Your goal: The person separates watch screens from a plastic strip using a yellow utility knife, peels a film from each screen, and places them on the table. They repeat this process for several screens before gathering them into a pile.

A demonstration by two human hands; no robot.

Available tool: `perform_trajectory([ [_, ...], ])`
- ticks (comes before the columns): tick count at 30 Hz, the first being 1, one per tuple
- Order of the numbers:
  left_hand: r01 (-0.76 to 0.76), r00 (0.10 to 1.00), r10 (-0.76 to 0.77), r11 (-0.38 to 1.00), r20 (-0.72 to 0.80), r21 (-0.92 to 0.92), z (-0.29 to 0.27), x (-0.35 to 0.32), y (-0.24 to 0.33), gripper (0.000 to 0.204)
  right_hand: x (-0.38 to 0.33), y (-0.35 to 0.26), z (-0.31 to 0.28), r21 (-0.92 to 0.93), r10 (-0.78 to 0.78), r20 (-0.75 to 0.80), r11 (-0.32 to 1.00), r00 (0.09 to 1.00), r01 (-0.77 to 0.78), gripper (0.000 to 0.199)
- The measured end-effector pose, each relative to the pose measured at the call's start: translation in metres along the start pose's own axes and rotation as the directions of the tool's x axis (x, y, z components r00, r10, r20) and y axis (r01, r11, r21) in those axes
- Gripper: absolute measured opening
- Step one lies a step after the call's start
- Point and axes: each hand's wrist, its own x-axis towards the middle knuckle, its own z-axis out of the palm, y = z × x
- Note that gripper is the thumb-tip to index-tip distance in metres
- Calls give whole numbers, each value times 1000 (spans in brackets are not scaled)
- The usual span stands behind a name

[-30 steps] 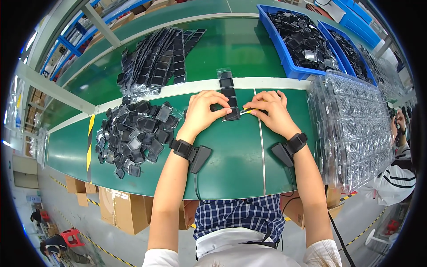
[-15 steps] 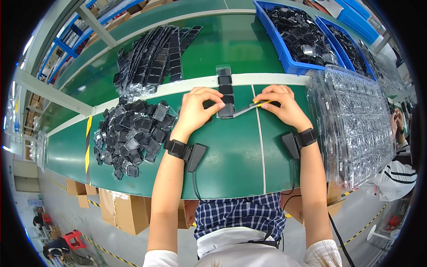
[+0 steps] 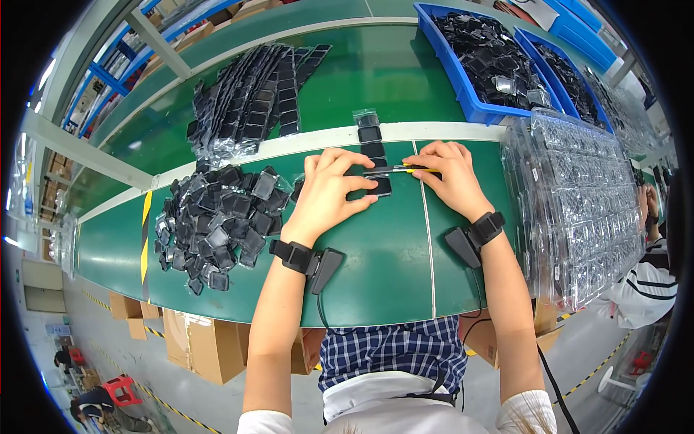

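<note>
A strip of clear pouches with black square pieces point(image 3: 371, 135) lies lengthwise on the green table, its far end across the white rail. My left hand point(image 3: 329, 192) grips the strip's near end from the left, fingertips and thumb on the lowest pouches. In my right hand point(image 3: 452, 177), pinched between thumb and fingers, is a slim yellow-and-grey blade-like tool point(image 3: 418, 169). Its grey end lies across the strip above the lowest pouch, close to my left fingertips. Left of my left hand is a heap of loose black square pieces in clear pouches point(image 3: 224, 217).
More pouch strips point(image 3: 253, 94) are piled beyond the rail at the left. Blue bins point(image 3: 481, 112) of black pieces stand back right. Stacked clear plastic trays point(image 3: 578, 210) flank my right arm. A person's sleeve point(image 3: 640, 289) shows at the far right.
My right hand and the tool have shifted left, so the blade end now crosses the strip. My left hand has moved right and slightly nearer onto the lowest pouches.
</note>
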Motion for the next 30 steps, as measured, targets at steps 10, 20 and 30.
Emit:
perform_trajectory([
  [10,119,990,-126,988,-66,-98,15,8,-11,16,-3,-9,-5,34,-62,94,998,994,59,25],
  [20,145,987,-157,967,-41,-210,17,14,-20,19,0,-6,10,82,-56,79,995,995,49,23],
  [30,169,985,-174,962,-4,-215,17,15,-20,15,-1,4,-9,118,-87,186,991,979,66,23],
])
